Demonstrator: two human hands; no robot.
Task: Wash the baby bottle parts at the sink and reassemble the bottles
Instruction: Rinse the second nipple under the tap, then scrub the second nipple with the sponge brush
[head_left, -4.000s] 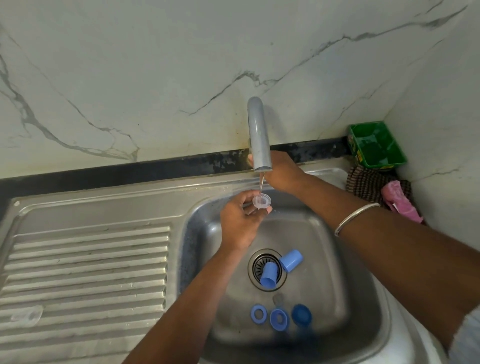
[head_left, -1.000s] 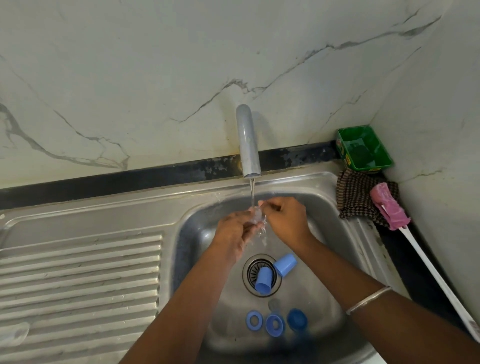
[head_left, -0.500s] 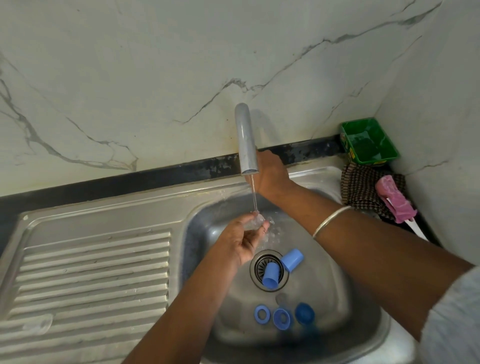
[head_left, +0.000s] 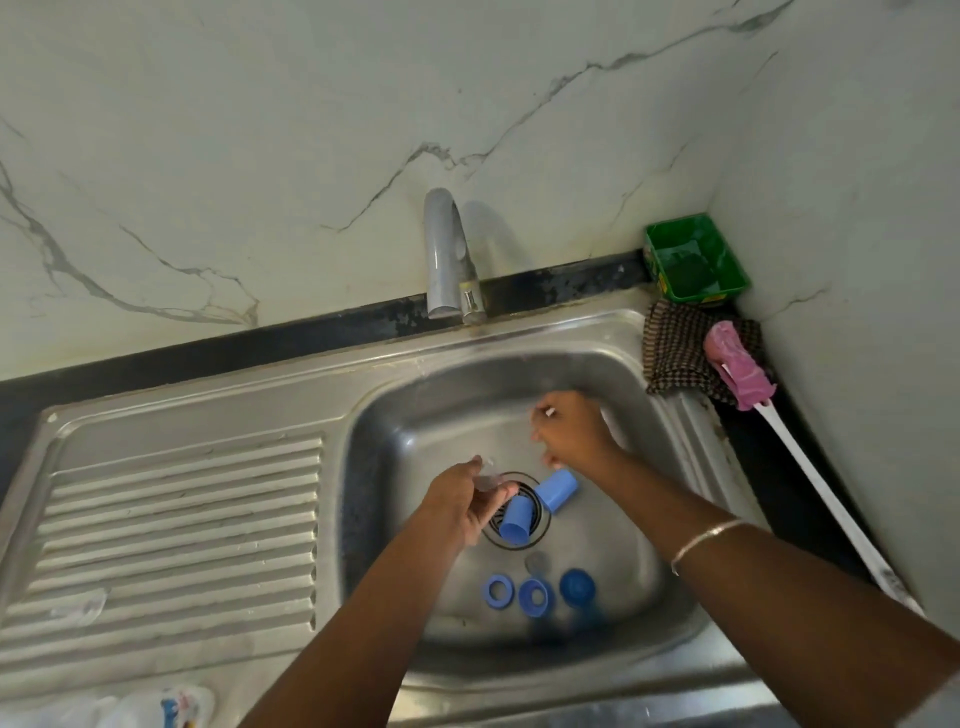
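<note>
My left hand (head_left: 467, 506) pinches a small clear silicone teat (head_left: 488, 475) low in the sink basin (head_left: 395, 415), just left of the drain. My right hand (head_left: 571, 431) hovers over the back of the basin with loosely curled fingers and nothing visible in them; it is blurred. Two blue caps (head_left: 517, 517) (head_left: 556, 488) lie on the drain. Two blue rings (head_left: 497, 591) (head_left: 535, 597) and a blue lid (head_left: 577, 587) sit at the basin's front. No water runs from the tap (head_left: 444, 254).
A clear part (head_left: 78, 610) lies on the ribbed drainboard (head_left: 182, 519) at left. Bottles (head_left: 161, 706) show at the bottom left edge. A green tub (head_left: 693, 260), a checked cloth (head_left: 675, 353) and a pink bottle brush (head_left: 737, 371) occupy the right corner.
My right hand has come off the tap and dropped into the basin. The water stream has stopped. My left hand has lowered the clear teat towards the drain.
</note>
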